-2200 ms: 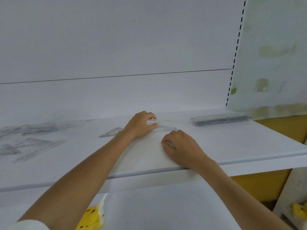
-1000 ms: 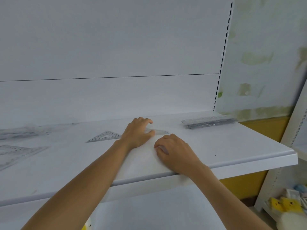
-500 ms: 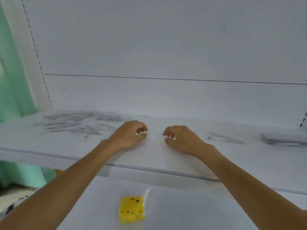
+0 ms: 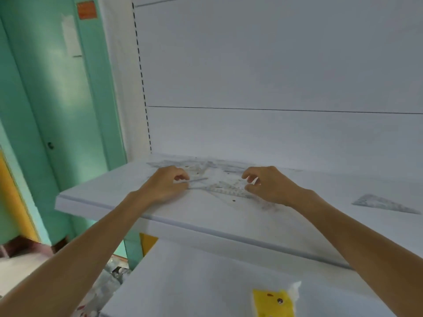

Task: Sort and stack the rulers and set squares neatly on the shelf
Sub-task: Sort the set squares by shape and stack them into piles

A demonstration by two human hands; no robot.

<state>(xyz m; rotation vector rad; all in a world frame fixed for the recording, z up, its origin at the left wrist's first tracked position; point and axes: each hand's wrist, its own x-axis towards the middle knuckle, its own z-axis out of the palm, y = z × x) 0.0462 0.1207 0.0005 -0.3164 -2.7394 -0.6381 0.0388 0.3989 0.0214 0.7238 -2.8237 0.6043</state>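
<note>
Moved leftward to scattered pile (image 4: pixel 225 189) on shelf (image 4: pixel 206 223). Pinching thin ruler (image 4: pixel 199 179) with left hand (image 4: pixel 163 187). Curling right hand (image 4: pixel 271 187) over it, grip unclear.

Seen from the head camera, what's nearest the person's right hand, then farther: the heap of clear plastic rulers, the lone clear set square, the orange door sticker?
1. Heap of clear plastic rulers: just left of the right hand.
2. Lone clear set square: farther right, same shelf.
3. Orange sticker: far upper left, on the door.
</note>
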